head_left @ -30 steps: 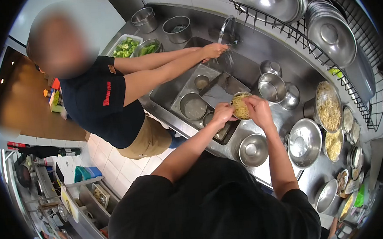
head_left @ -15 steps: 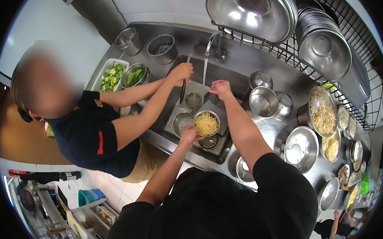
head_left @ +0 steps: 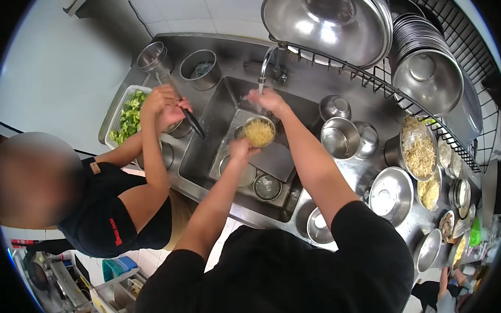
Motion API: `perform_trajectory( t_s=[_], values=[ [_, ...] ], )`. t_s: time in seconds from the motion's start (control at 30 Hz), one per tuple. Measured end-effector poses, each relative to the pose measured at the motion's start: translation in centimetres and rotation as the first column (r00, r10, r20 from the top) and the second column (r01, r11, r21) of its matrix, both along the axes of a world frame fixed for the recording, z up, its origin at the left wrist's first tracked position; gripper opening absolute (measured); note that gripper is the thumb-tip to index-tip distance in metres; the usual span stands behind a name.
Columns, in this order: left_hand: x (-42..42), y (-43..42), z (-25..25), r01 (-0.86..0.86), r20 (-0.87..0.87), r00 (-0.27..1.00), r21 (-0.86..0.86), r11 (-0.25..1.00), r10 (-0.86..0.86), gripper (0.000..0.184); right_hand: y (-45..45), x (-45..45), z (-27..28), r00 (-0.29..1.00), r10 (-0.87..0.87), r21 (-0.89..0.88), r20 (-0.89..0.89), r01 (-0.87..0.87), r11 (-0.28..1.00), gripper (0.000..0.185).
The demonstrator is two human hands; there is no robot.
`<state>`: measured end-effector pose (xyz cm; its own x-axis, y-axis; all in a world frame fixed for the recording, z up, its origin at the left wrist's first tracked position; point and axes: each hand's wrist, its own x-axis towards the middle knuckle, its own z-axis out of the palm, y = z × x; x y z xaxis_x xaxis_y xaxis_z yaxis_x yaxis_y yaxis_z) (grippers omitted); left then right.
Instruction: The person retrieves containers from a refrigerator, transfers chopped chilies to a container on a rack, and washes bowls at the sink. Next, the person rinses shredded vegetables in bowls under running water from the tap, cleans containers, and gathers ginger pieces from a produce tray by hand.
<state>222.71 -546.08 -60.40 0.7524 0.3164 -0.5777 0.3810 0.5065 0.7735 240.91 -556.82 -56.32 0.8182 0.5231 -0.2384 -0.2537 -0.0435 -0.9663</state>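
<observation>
Over the sink [head_left: 199, 159], my left hand [head_left: 243, 150] grips the rim of a small metal bowl [head_left: 270, 124] that holds yellow shreds [head_left: 259, 132]. My right hand [head_left: 267, 101] is under the running faucet [head_left: 264, 63], fingers apart and somewhat blurred, with water falling on it. Beneath the bowl in the sink lie a metal tray [head_left: 277, 162] and round metal containers, one of them [head_left: 267, 186] near the front edge.
At the left a co-worker [head_left: 112, 201] holds a dark-handled tool [head_left: 192, 121] beside a basket of green vegetables [head_left: 128, 114]. Metal bowls [head_left: 339, 137] stand right of the sink, with bean sprouts [head_left: 419, 152] farther right. A wire rack [head_left: 364, 76] hangs above.
My right hand has left the yellow shreds and moved up to the faucet water. My left hand has carried the bowl left and up. The co-worker's hands have moved away from the faucet to the left.
</observation>
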Motion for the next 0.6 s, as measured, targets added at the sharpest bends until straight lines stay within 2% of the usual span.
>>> perform_trajectory(
  t_s=[0.03, 0.07, 0.1, 0.13, 0.2, 0.23, 0.27, 0.3, 0.33, 0.37, 0.43, 0.5, 0.53, 0.6],
  values=[
    [1.6, 0.1, 0.8, -0.023, 0.009, 1.0, 0.026, 0.999, 0.023, 0.003, -1.4, 0.4, -0.8, 0.968, 0.006, -0.232, 0.253, 0.055, 0.971, 0.038],
    [3.1, 0.2, 1.2, -0.047, 0.018, 0.999, 0.05, 0.998, 0.046, 0.001, -2.4, -0.1, 0.4, 0.875, 0.074, -0.433, 0.478, 0.162, 0.887, 0.037],
    [4.4, 0.6, 1.7, -0.041, 0.025, 0.999, 0.044, 0.998, 0.04, 0.001, -3.5, -1.2, 1.3, 0.866, 0.023, -0.537, 0.5, 0.289, 0.792, 0.039],
    [5.3, 1.4, 1.9, -0.004, 0.061, 0.998, 0.07, 0.998, 0.0, 0.004, -4.4, -1.8, 2.0, 0.864, 0.021, -0.54, 0.503, 0.295, 0.789, 0.039],
    [6.8, 1.9, 3.1, 0.036, 0.103, 0.994, 0.099, 0.994, -0.046, 0.008, -6.0, -1.9, 2.6, 0.906, 0.15, -0.676, 0.396, 0.177, 0.715, 0.039],
    [7.3, 1.9, 4.0, 0.086, 0.115, 0.989, 0.07, 0.994, -0.094, 0.011, -6.2, -1.8, 2.4, 0.951, 0.152, -0.663, 0.271, 0.07, 0.746, 0.033],
    [7.6, 1.9, 4.9, 0.136, 0.129, 0.982, 0.042, 0.99, -0.14, 0.013, -6.4, -1.8, 2.2, 0.95, 0.147, -0.662, 0.274, 0.076, 0.746, 0.033],
    [8.1, 2.1, 5.1, 0.186, 0.121, 0.974, 0.06, 0.981, -0.192, 0.02, -6.4, -2.1, 1.8, 0.963, 0.048, -0.57, 0.267, 0.118, 0.813, 0.03],
    [8.2, 1.9, 5.2, 0.188, 0.123, 0.973, 0.062, 0.98, -0.195, 0.02, -6.4, -2.4, 1.6, 0.968, -0.048, -0.471, 0.248, 0.163, 0.867, 0.029],
    [8.4, 1.8, 5.3, 0.199, 0.126, 0.97, 0.077, 0.977, -0.208, 0.022, -6.4, -2.5, 1.5, 0.967, -0.05, -0.468, 0.25, 0.166, 0.868, 0.029],
    [8.4, 1.8, 5.3, 0.214, 0.127, 0.966, 0.093, 0.972, -0.225, 0.025, -6.3, -2.8, 1.1, 0.966, -0.176, -0.283, 0.191, 0.226, 0.932, 0.03],
    [8.5, 2.0, 5.2, 0.153, 0.163, 0.975, -0.008, 0.988, -0.149, 0.035, -6.4, -3.4, 0.8, 0.968, -0.195, -0.255, 0.158, 0.23, 0.939, 0.029],
    [8.9, 1.7, 6.3, 0.158, 0.179, 0.972, -0.003, 0.987, -0.155, 0.035, -6.4, -3.1, 1.1, 0.969, -0.209, -0.223, 0.13, 0.234, 0.946, 0.028],
    [8.0, 1.0, 8.4, 0.184, 0.026, 0.982, 0.058, 0.981, -0.185, 0.051, -6.2, -3.2, 0.8, 0.958, -0.229, -0.223, 0.173, 0.265, 0.938, 0.028]
  ],
)
